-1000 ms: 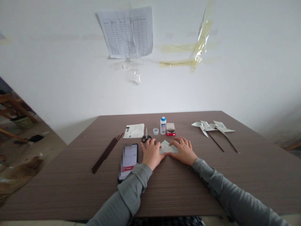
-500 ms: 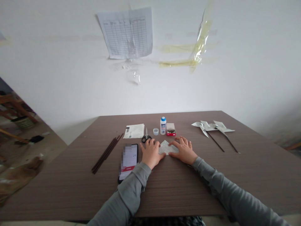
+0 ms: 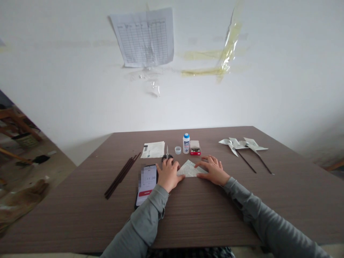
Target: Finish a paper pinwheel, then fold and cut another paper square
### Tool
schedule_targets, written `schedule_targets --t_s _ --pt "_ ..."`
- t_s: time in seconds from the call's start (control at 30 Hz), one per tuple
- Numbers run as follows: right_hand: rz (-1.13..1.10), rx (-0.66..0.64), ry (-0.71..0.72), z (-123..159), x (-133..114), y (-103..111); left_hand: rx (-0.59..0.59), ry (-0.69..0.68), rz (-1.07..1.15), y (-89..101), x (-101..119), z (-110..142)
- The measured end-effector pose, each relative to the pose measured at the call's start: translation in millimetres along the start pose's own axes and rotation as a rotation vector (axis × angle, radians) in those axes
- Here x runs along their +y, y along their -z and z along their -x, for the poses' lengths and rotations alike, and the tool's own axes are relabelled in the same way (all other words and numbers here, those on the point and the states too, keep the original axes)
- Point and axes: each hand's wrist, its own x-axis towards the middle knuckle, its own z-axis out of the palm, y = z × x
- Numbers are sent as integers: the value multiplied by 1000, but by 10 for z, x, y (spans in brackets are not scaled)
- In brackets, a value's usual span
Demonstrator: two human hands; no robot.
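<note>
A printed sheet of paper [image 3: 189,170], folded into a triangle, lies flat on the table with its point away from me. At its left corner rests my left hand [image 3: 168,174], fingers spread and thumb along the fold, hiding that corner. My right hand [image 3: 214,170] lies over the right corner, its fingers apart and index fingertip on the paper. Just beyond my left hand are scissors [image 3: 167,156], their handles partly covered. Left of that hand, a phone [image 3: 147,182] shows a timer screen.
Behind the folded paper stand a glue bottle [image 3: 186,144], a small clear cup [image 3: 177,150] and a red box of small metal pieces [image 3: 195,150]. Paper sheets [image 3: 153,149] and brown sticks [image 3: 122,176] lie left. Paper pinwheels [image 3: 240,144] on sticks lie right.
My hands have slid apart along the folded paper, the left one leftward and the right one rightward. More of the triangle shows between them.
</note>
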Motion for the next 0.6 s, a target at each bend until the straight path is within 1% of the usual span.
schedule_targets --t_s 0.23,0.6 --pt "15 -17 9 -17 113 46 -1 -11 -14 11 -114 19" --pt "9 -13 22 -55 473 141 -41 47 -67 154 -241 69"
